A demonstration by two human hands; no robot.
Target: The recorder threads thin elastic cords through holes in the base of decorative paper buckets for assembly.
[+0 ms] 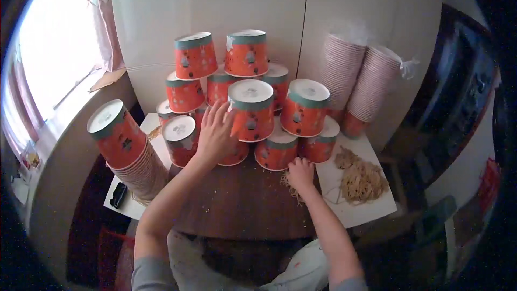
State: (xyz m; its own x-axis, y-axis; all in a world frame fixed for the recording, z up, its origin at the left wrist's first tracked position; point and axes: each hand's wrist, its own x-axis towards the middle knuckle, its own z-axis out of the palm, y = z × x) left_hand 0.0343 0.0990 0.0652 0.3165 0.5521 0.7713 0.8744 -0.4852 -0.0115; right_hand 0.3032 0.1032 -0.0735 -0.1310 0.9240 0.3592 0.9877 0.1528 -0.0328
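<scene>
From where I stand, upturned orange buckets [251,121] with green bands and pale bases crowd the far part of the brown table [242,205]. I count two highest at the back, two raised in front and four along the lowest front row; others sit partly hidden behind, and I can't settle their number. The left hand [216,132] has its fingers spread apart beside the left raised front bucket; whether they touch it, I can't tell. The right hand [301,173] is low, by the front row's rims, fingers bent, over one small tuft of tan strands [291,183]; I can't see whether they grip anything. One big heap of strands [363,183] lies to the right, below two tall wrapped stacks [371,83]. On the left stand one nested stack [123,134] and one small black object [118,195].
</scene>
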